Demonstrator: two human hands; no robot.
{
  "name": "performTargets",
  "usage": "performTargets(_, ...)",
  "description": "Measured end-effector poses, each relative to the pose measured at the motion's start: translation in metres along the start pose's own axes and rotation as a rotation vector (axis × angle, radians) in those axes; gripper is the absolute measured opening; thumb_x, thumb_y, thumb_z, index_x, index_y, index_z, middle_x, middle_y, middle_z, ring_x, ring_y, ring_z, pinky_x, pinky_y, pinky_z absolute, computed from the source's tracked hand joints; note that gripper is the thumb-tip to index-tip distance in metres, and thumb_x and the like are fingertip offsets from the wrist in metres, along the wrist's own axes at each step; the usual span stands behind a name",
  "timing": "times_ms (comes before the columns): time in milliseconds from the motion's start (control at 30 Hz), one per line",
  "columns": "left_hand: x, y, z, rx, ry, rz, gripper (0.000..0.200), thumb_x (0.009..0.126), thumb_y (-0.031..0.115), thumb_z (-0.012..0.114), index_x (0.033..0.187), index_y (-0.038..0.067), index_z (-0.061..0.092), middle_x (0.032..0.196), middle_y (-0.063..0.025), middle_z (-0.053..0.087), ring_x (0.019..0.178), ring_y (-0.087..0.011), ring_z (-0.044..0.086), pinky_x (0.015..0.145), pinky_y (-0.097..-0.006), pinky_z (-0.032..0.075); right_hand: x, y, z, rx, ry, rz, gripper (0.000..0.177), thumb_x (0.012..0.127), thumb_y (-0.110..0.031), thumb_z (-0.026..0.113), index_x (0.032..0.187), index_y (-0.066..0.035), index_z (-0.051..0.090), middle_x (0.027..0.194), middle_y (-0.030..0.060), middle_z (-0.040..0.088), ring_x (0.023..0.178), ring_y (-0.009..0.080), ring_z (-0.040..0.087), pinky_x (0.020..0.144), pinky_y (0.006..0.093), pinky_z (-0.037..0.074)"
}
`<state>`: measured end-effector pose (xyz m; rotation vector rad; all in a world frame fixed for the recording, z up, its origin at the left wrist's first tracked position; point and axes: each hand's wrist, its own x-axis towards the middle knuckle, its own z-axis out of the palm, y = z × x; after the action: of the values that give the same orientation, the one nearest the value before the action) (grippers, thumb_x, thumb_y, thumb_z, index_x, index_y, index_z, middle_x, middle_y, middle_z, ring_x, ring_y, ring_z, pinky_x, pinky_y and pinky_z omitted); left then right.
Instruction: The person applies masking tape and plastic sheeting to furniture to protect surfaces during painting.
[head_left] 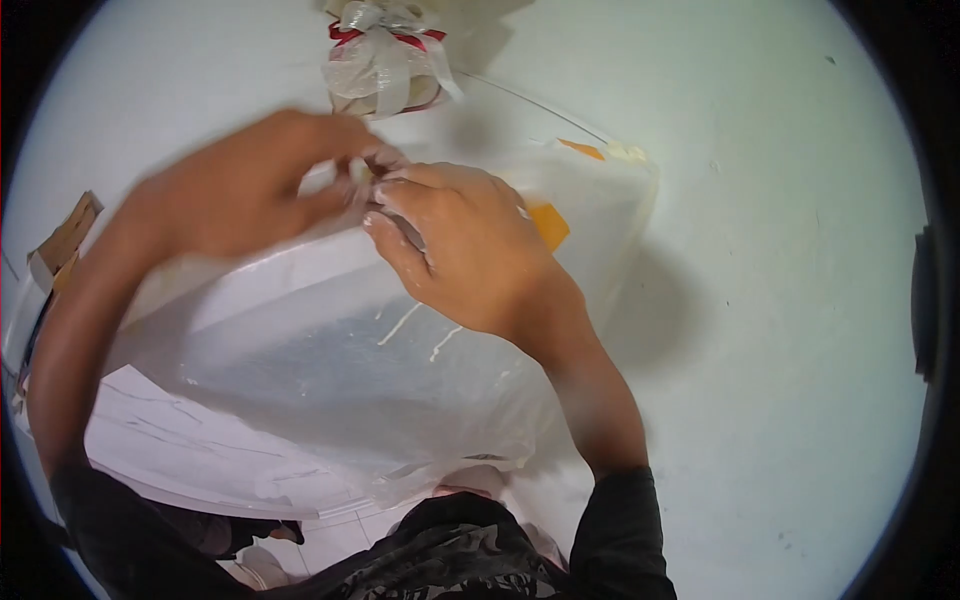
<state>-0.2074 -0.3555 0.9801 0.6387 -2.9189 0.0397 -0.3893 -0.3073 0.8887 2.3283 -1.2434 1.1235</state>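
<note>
My left hand (265, 185) and my right hand (470, 245) meet at the fingertips above a translucent plastic sheet (330, 370). A whitish, sticky-looking residue coats the fingertips of both. The left thumb and fingers are pinched together, slightly smeared by motion. On the right, the fingers curl in toward the left fingertips with the thumb below them. Whatever lies between the fingers is too small and hidden to name. Two pale streaks (400, 325) run down the plastic under my right hand. An orange piece (549, 226) shows partly behind my right wrist.
At the back stands a clear wrapped bundle (380, 65) with white and red ribbon. Another orange scrap (580, 149) lies at the plastic's far corner. Cardboard (68, 235) sits at the left edge. A white table surface (770, 300) extends to the right; floor tiles show below.
</note>
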Motion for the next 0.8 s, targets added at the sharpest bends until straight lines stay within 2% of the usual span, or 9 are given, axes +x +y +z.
performTargets(100, -0.019, 0.000, 0.030, 0.017, 0.214, -0.068, 0.038, 0.089, 0.013, 0.055, 0.127, 0.005, 0.054, 0.109, -0.0155, 0.063, 0.103, -0.0273, 0.057, 0.093, -0.0399, 0.044, -0.010, 0.005, 0.001, 0.113, -0.051, 0.041, 0.017, 0.084, -0.011, 0.061, 0.097, -0.001, 0.064, 0.100, 0.0135, 0.065, 0.092, 0.0291, 0.062, 0.086, 0.0418, 0.047)
performTargets(200, -0.024, 0.011, 0.026, 0.036, 0.153, -0.235, 0.040, 0.091, 0.018, 0.054, 0.130, 0.007, 0.053, 0.114, -0.0158, 0.062, 0.107, -0.0285, 0.057, 0.095, -0.0409, 0.043, -0.038, 0.015, -0.014, 0.195, 0.484, -0.010, 0.022, 0.081, -0.003, 0.060, 0.103, -0.001, 0.064, 0.100, 0.0135, 0.065, 0.091, 0.0303, 0.062, 0.087, 0.0416, 0.047)
performTargets(267, -0.021, 0.023, 0.023, 0.044, 0.136, -0.252, 0.040, 0.092, 0.022, 0.053, 0.129, 0.007, 0.054, 0.114, -0.0162, 0.061, 0.107, -0.0292, 0.057, 0.096, -0.0415, 0.043, -0.054, 0.028, -0.035, 0.407, 0.421, 0.171, 0.026, 0.080, 0.000, 0.060, 0.105, -0.002, 0.065, 0.099, 0.0134, 0.065, 0.092, 0.0302, 0.061, 0.087, 0.0413, 0.047)
performTargets(333, -0.020, 0.028, 0.028, 0.057, 0.115, -0.275, 0.040, 0.092, 0.025, 0.053, 0.129, 0.007, 0.054, 0.115, -0.0167, 0.061, 0.107, -0.0300, 0.057, 0.096, -0.0421, 0.043, -0.068, 0.046, -0.036, 0.048, 0.428, 0.200, 0.037, 0.075, 0.003, 0.061, 0.110, -0.005, 0.066, 0.108, 0.0053, 0.064, 0.101, 0.0255, 0.059, 0.087, 0.0326, 0.047)
performTargets(400, -0.018, 0.028, 0.042, 0.264, 0.190, -0.127, 0.042, 0.092, 0.030, 0.052, 0.126, 0.005, 0.055, 0.115, -0.0175, 0.059, 0.106, -0.0313, 0.056, 0.095, -0.0426, 0.044, -0.069, 0.052, -0.030, 0.001, 0.378, 0.167, 0.038, 0.073, 0.004, 0.062, 0.109, -0.006, 0.067, 0.109, 0.0056, 0.064, 0.101, 0.0247, 0.059, 0.087, 0.0322, 0.047)
performTargets(567, -0.016, 0.036, 0.066, 0.319, 0.346, -0.179, 0.041, 0.092, 0.031, 0.052, 0.120, 0.002, 0.057, 0.115, -0.0174, 0.056, 0.103, -0.0317, 0.054, 0.093, -0.0426, 0.045, -0.067, 0.062, -0.027, -0.069, 0.308, 0.169, 0.039, 0.070, 0.008, 0.061, 0.106, -0.007, 0.068, 0.108, 0.0079, 0.064, 0.100, 0.0233, 0.060, 0.089, 0.0313, 0.047)
performTargets(633, -0.016, 0.033, 0.068, 0.309, 0.369, -0.184, 0.039, 0.092, 0.030, 0.051, 0.119, 0.002, 0.058, 0.116, -0.0167, 0.055, 0.102, -0.0314, 0.054, 0.092, -0.0424, 0.045, -0.071, 0.071, -0.025, 0.101, 0.318, 0.113, 0.036, 0.070, 0.004, 0.068, 0.102, -0.012, 0.071, 0.109, 0.0061, 0.061, 0.102, 0.0240, 0.057, 0.089, 0.0338, 0.048)
performTargets(733, -0.018, 0.032, 0.072, 0.281, 0.389, -0.199, 0.037, 0.092, 0.028, 0.051, 0.117, 0.001, 0.058, 0.115, -0.0155, 0.055, 0.102, -0.0311, 0.053, 0.090, -0.0423, 0.045, -0.087, 0.069, -0.026, 0.214, 0.360, 0.089, 0.020, 0.075, 0.001, 0.068, 0.092, -0.007, 0.072, 0.106, 0.0098, 0.062, 0.102, 0.0243, 0.058, 0.089, 0.0362, 0.049)
performTargets(800, -0.021, 0.029, 0.075, 0.275, 0.409, -0.198, 0.035, 0.092, 0.024, 0.051, 0.118, 0.001, 0.057, 0.115, -0.0151, 0.055, 0.102, -0.0310, 0.052, 0.090, -0.0422, 0.044, -0.110, 0.076, -0.013, 0.496, 0.609, -0.073, 0.010, 0.081, -0.002, 0.064, 0.090, -0.004, 0.068, 0.100, 0.0130, 0.063, 0.099, 0.0262, 0.060, 0.087, 0.0403, 0.049)
